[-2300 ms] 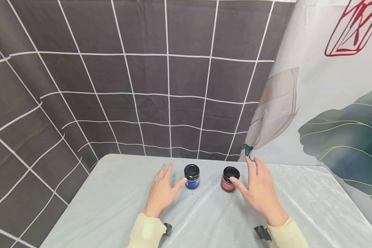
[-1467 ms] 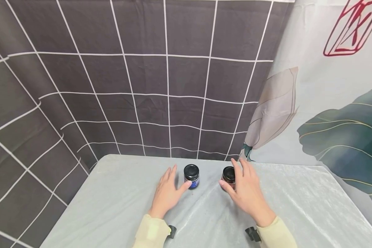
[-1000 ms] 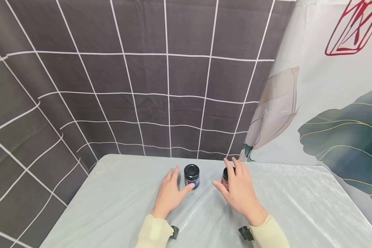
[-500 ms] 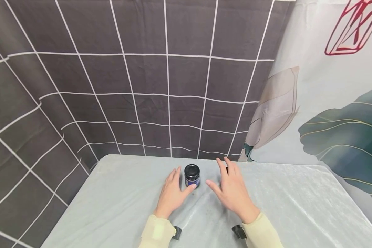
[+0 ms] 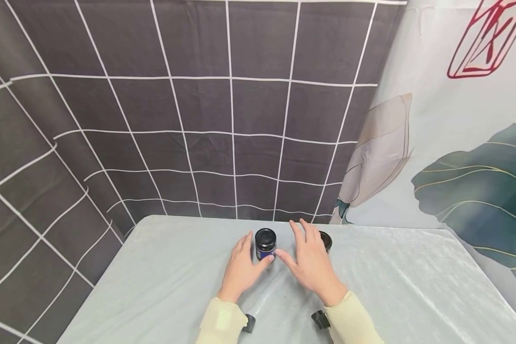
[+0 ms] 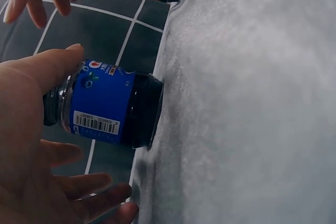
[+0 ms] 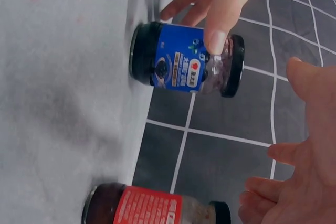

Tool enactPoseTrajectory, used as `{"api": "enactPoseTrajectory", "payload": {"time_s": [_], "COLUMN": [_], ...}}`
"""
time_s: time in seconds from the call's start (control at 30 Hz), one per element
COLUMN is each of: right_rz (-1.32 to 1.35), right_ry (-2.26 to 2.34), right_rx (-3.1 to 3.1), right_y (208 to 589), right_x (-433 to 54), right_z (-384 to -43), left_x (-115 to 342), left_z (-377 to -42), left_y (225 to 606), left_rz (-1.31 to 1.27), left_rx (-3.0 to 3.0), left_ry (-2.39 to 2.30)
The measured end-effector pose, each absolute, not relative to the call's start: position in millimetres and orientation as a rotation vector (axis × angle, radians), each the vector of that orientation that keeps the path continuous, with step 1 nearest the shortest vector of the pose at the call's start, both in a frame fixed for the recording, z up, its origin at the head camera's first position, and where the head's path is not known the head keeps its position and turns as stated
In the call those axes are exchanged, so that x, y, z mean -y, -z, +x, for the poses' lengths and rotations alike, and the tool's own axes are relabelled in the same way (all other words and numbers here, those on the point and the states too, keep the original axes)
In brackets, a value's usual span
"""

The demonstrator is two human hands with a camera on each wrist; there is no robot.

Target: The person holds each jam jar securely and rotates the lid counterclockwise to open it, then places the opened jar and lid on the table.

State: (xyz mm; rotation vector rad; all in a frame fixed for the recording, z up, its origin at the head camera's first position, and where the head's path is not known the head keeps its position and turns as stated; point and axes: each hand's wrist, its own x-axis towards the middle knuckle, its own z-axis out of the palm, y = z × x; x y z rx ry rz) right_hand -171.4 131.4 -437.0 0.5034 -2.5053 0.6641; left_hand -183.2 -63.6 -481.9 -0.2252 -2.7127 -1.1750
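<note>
A small glass jar with a blue label (image 5: 265,244) and black lid stands upright near the table's back edge. My left hand (image 5: 241,273) is at its left, fingers spread; the thumb lies in front of the jar, and whether it touches the glass is unclear. In the left wrist view the blue-label jar (image 6: 103,103) shows a barcode. My right hand (image 5: 311,266) hovers between the two jars, fingers apart, thumb pointing toward the blue-label jar. Behind it, a second black-lidded jar (image 5: 326,241) is partly hidden; its red label (image 7: 148,206) shows in the right wrist view.
A pale grey cloth (image 5: 155,282) covers the table. Dark curtain with white grid lines (image 5: 206,110) hangs behind and at the left. A white leaf-print curtain (image 5: 430,110) hangs at the right.
My right hand has moved left, from beside the red-label jar, past its front, to near the blue-label jar. My left hand has shifted slightly right. Both jars stay in place.
</note>
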Motion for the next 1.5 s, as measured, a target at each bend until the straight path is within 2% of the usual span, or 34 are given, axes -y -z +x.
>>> {"api": "enactPoseTrajectory", "payload": {"time_s": [0.73, 1.23, 1.5], "right_rz": [0.479, 0.448, 0.44], "right_ry": [-0.734, -0.768, -0.767], "right_rx": [2.548, 2.59, 2.617], "right_y": [444.2, 451.1, 452.7], "right_x": [-109.7, -101.4, -97.1], "right_z": [-177.5, -184.0, -187.5], "left_x": [52.7, 49.2, 47.6], "left_z": [-189.7, -200.1, -199.5], "left_y": [490.5, 494.0, 496.0], "left_rz": [-0.209, -0.314, -0.252], "left_rx": [2.662, 2.607, 2.628], "left_ry": [1.226, 1.326, 1.372]}}
